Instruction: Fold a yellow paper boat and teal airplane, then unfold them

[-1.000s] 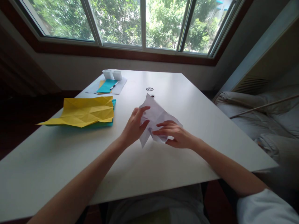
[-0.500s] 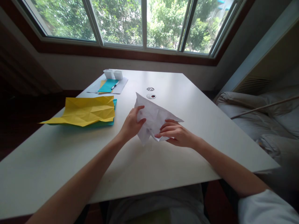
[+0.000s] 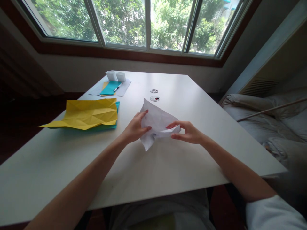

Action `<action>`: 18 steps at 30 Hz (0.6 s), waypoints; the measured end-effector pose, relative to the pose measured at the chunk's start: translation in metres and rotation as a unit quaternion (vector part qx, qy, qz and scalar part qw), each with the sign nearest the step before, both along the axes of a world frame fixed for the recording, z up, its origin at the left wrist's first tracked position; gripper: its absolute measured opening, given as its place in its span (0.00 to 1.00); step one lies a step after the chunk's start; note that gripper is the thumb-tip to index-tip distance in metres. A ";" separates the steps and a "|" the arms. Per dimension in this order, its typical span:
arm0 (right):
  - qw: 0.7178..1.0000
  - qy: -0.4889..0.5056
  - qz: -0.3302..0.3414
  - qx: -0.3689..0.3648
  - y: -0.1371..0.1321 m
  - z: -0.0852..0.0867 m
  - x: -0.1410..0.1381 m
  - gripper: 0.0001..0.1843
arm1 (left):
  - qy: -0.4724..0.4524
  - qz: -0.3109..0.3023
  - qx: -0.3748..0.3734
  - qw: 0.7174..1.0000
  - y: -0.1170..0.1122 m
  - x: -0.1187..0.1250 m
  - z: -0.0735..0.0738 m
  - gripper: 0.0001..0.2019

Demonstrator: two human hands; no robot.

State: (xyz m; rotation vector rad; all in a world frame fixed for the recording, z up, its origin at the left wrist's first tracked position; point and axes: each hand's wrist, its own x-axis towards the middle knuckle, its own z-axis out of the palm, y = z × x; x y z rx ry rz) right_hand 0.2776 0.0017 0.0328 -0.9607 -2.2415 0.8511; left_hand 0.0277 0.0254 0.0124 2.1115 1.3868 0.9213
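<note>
A creased, partly folded sheet of white paper (image 3: 157,116) is held just over the table in front of me. Its left side sits between the thumb and fingers of my left hand (image 3: 135,127). At the right edge, my right hand (image 3: 188,131) has its fingers over the paper and its thumb below, a loose grip around a folded flap. One pointed corner sticks up at the top, and another hangs down at the lower left. The fingertips behind the sheet are hidden.
Creased yellow paper (image 3: 92,113) lies over teal paper (image 3: 112,126) to the left. Farther back are two small white containers (image 3: 111,76), a teal sheet (image 3: 110,87) and a pen (image 3: 117,87). Two round discs (image 3: 155,98) are on the white table (image 3: 192,172).
My right hand has lifted and shifted slightly right, its thumb and fingers now farther apart. The paper's right corner is folded in, and the top point sits a little lower and to the right.
</note>
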 end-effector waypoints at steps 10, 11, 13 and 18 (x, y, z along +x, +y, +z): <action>0.911 -0.242 -0.091 0.320 -0.016 0.002 -0.029 0.15 | 0.154 0.104 0.069 0.980 -0.017 0.023 0.004 0.36; 0.905 -0.256 -0.084 0.329 -0.018 -0.001 -0.035 0.14 | 0.159 0.113 0.070 0.978 -0.018 0.026 0.004 0.36; 0.898 -0.266 -0.091 0.339 -0.021 -0.008 -0.044 0.12 | 0.169 0.126 0.067 0.975 -0.021 0.030 0.005 0.36; 0.884 -0.288 -0.117 0.349 -0.018 -0.019 -0.051 0.10 | 0.191 0.138 0.063 0.970 -0.026 0.038 0.007 0.35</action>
